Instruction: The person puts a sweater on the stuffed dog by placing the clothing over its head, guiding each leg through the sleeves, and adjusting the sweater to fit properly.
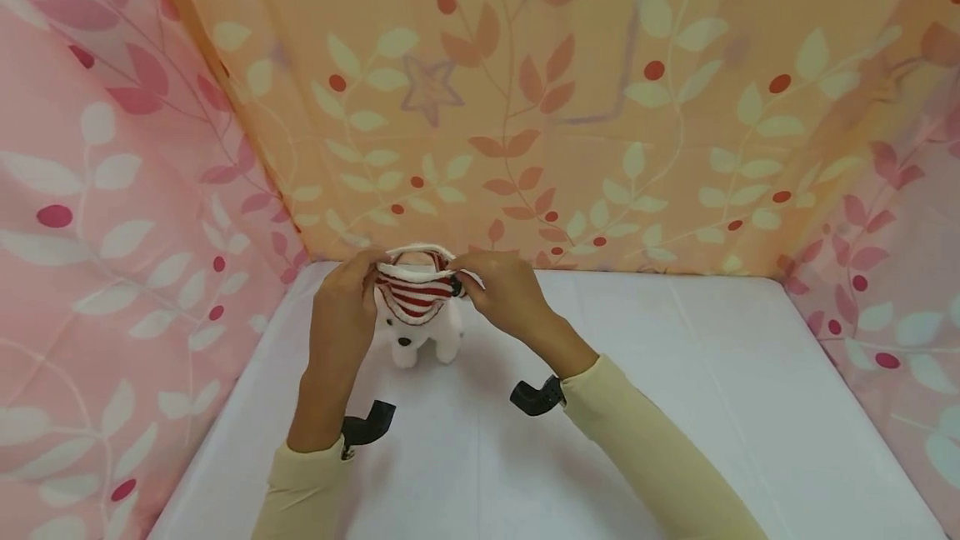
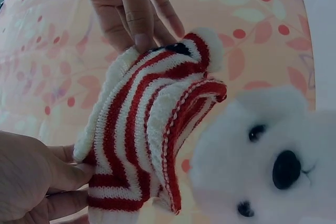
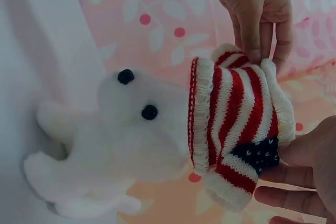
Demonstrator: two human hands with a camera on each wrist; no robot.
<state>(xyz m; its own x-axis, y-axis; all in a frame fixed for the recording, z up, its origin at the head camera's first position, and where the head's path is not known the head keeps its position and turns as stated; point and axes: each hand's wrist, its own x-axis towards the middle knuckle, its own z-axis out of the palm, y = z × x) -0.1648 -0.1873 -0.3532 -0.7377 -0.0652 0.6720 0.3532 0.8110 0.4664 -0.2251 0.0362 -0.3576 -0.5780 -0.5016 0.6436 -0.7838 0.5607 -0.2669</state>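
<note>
A small knitted sweater (image 1: 416,294) with red and white stripes is held up at the top of a white plush dog (image 1: 404,354). My left hand (image 1: 341,302) pinches one side of its white ribbed edge, and my right hand (image 1: 506,290) pinches the other side. The navy patch (image 3: 257,154) with white flecks lies beside my right fingers. In the left wrist view the sweater's red-trimmed opening (image 2: 170,145) faces the dog's head (image 2: 252,150). The right wrist view shows that opening close against the head. The dog's ears are hidden.
The dog stands on a white table (image 1: 675,407) near its back edge. Behind rises an orange leaf-patterned curtain (image 1: 600,215), with a pink one (image 1: 150,290) on the left and another (image 1: 885,257) on the right. Black wrist mounts (image 1: 536,397) stick out from both sleeves.
</note>
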